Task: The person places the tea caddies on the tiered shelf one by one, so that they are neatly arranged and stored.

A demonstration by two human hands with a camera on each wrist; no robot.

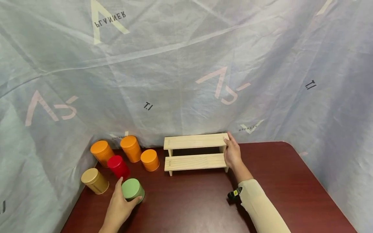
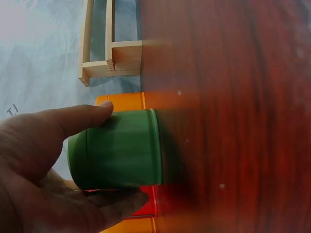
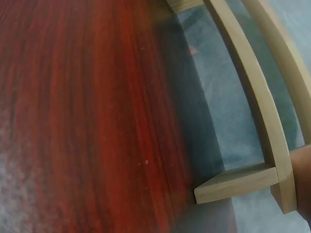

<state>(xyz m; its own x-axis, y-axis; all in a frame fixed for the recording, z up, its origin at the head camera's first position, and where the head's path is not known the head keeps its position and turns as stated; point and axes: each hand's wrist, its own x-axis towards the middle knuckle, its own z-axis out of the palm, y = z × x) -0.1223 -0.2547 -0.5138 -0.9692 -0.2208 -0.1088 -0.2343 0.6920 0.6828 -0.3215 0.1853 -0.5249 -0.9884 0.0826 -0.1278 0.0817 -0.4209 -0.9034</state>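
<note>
A green round tin [image 1: 132,189] with a lid stands at the left of the table. My left hand [image 1: 119,205] holds it, thumb on one side and fingers on the other; in the left wrist view the tin [image 2: 119,150] sits between them. A two-step wooden shelf [image 1: 195,161] stands at the back of the table. Its right end is gripped by my right hand [image 1: 233,153], with the thumb over the upper board. Only a sliver of that hand [image 3: 302,177] shows in the right wrist view, beside the shelf [image 3: 262,107].
Behind the green tin stand a red tin [image 1: 118,167], a gold tin [image 1: 95,181] and orange tins, one tall [image 1: 131,149], one at the left [image 1: 102,153], one short [image 1: 150,160]. A grey printed cloth [image 1: 180,81] hangs behind the dark red table [image 1: 192,204].
</note>
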